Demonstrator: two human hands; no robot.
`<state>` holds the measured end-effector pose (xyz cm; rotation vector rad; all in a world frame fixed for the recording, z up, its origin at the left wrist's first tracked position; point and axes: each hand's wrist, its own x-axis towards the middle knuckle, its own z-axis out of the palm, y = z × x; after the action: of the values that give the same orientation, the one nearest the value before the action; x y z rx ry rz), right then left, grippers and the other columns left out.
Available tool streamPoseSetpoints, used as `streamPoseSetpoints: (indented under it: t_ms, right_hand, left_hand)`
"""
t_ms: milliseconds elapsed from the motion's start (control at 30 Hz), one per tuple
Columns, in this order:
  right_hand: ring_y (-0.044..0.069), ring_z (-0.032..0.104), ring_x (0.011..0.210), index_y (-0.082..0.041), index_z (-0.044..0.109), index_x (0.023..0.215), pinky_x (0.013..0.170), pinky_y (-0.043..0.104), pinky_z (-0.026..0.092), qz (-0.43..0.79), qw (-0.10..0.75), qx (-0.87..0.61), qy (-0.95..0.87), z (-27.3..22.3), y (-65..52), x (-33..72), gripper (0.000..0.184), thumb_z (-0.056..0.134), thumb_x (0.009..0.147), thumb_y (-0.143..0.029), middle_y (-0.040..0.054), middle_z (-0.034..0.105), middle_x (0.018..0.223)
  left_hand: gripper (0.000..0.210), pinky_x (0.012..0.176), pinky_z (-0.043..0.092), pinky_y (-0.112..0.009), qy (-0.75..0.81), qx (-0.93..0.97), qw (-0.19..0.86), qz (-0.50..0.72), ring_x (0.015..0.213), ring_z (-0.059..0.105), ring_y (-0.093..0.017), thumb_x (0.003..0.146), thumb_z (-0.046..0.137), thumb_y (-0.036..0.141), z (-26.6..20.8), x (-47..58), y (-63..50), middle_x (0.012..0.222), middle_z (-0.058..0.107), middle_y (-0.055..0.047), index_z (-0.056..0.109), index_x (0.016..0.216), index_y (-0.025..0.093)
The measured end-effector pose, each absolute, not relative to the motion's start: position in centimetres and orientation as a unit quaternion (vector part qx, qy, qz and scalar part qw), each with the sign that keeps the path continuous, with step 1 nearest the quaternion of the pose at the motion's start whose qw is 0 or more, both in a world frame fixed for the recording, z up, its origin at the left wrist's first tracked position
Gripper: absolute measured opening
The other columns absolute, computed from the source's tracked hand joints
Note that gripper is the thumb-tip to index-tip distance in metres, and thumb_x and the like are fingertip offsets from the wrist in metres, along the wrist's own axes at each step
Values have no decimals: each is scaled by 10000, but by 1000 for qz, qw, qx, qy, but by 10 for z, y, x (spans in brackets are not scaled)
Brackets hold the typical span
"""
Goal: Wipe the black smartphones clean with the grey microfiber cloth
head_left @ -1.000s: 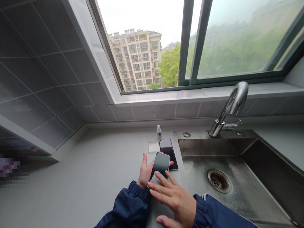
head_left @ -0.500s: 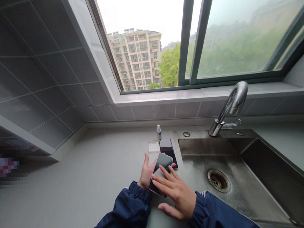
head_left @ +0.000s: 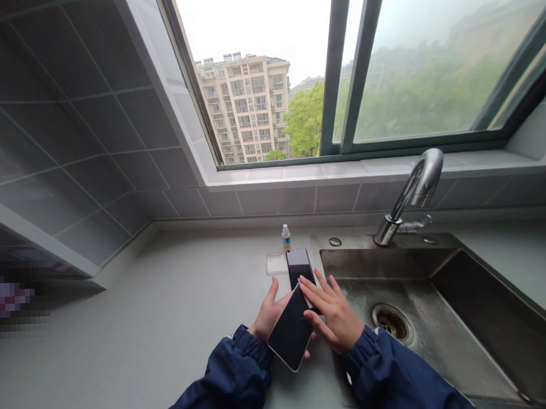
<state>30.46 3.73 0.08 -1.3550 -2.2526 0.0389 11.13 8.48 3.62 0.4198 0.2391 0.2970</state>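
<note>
My left hand (head_left: 268,317) holds a smartphone (head_left: 290,334) from below, its dark screen facing up and its fingertips showing past the right edge. Over the phone's upper right corner lies my right hand (head_left: 338,318), fingers stretched and close together. Beneath those fingers a small pale wiping cloth (head_left: 309,298) shows in part, pressed against the phone. Just beyond, a second dark phone (head_left: 298,262) rests on the counter, partly hidden by my hands. A clear flat case (head_left: 275,264) lies to its left. Behind them stands a small white-capped bottle (head_left: 286,237).
To the right is a steel sink (head_left: 369,270) with a drain (head_left: 392,322) and a chrome faucet (head_left: 409,194). The pale counter (head_left: 169,315) stretches left to a tiled wall (head_left: 95,133). A window (head_left: 341,106) rises behind.
My right hand has slid with the cloth from the middle of the screen up to the upper right corner. The phone has turned and tilted slightly in my left hand.
</note>
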Motion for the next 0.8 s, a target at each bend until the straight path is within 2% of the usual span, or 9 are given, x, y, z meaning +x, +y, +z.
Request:
streamPoseSetpoints:
  t_ms: [300,600,800]
  right_hand:
    - [320,125,1489,-217,294,1518,1117,652,272,21,256,-504,-824,0,39,306,554,374,999,-396,61,344,1548]
    - [327,125,1488,-200,286,1522,1122,646,263,18,263,-497,-827,0,38,307,576,386,993,-406,85,321,1558]
    - [330,100,1491,-184,287,1520,1123,650,251,20,266,-494,-827,2,36,305,580,391,992,-401,97,288,1572]
  left_hand:
    - [890,716,473,-566,82,205,965,141,898,663,-401,822,142,804,28,111,89,1261,574,-229,97,1543,285]
    - [902,723,464,-571,71,199,967,140,889,661,-402,816,117,810,29,111,89,1287,548,-244,130,1540,271]
    - [923,807,425,-607,85,210,963,143,879,659,-385,820,128,808,34,111,88,1268,567,-237,155,1543,234]
